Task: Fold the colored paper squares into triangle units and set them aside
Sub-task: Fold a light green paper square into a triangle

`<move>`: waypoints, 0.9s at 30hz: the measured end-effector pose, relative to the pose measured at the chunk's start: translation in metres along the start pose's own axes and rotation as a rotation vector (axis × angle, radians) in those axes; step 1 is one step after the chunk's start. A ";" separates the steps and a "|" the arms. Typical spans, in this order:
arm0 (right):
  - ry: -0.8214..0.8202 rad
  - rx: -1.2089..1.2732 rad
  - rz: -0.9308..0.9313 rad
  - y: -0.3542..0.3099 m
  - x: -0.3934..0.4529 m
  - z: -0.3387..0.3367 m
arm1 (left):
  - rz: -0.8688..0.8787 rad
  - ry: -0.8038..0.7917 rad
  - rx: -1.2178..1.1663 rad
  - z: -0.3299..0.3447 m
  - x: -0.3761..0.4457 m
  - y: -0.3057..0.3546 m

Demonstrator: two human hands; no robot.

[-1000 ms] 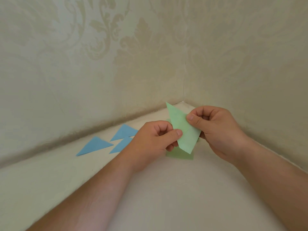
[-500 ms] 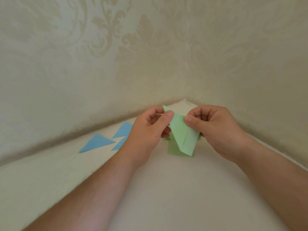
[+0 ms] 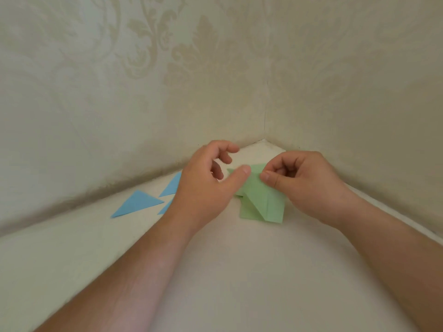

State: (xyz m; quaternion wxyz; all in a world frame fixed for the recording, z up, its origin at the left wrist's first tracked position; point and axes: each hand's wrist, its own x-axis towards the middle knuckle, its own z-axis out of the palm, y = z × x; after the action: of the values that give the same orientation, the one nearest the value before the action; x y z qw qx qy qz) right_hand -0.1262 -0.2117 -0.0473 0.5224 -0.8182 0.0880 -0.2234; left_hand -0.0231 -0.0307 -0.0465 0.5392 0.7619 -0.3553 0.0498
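Head view only. Two hands, both over the far corner of the white desk [image 3: 239,271]. Left hand [image 3: 211,180] with thumb tip pressed on the upper edge of the green folded paper [image 3: 261,197]; its other fingers loosely curled and lifted off the sheet, holding nothing. Right hand [image 3: 304,183] pinching the same upper edge between thumb and curled fingers, just beside the left thumb. Green paper low over the desk near the corner — touching the desk or held just above, cannot tell. More green paper [image 3: 249,212] underneath, flat on the desk; count unclear, at least one sheet, mostly covered by the held piece. Three blue triangle units to the left along the wall: one fully visible [image 3: 137,203], a second [image 3: 172,185] and a third [image 3: 166,208] each partly hidden behind the left hand. Patterned wallpaper [image 3: 167,68] on both walls — meeting at the corner behind the hands. Both forearms cut off at the bottom edge.
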 end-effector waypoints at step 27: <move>0.012 0.445 -0.090 -0.016 -0.003 -0.001 | -0.262 -0.038 -0.694 0.008 0.004 0.003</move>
State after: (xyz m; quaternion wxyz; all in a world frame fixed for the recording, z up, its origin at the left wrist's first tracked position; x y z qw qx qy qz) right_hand -0.1310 -0.2039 -0.0332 0.6791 -0.6844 0.0031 -0.2654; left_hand -0.0239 -0.0397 -0.0454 0.7606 0.5735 -0.2604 -0.1573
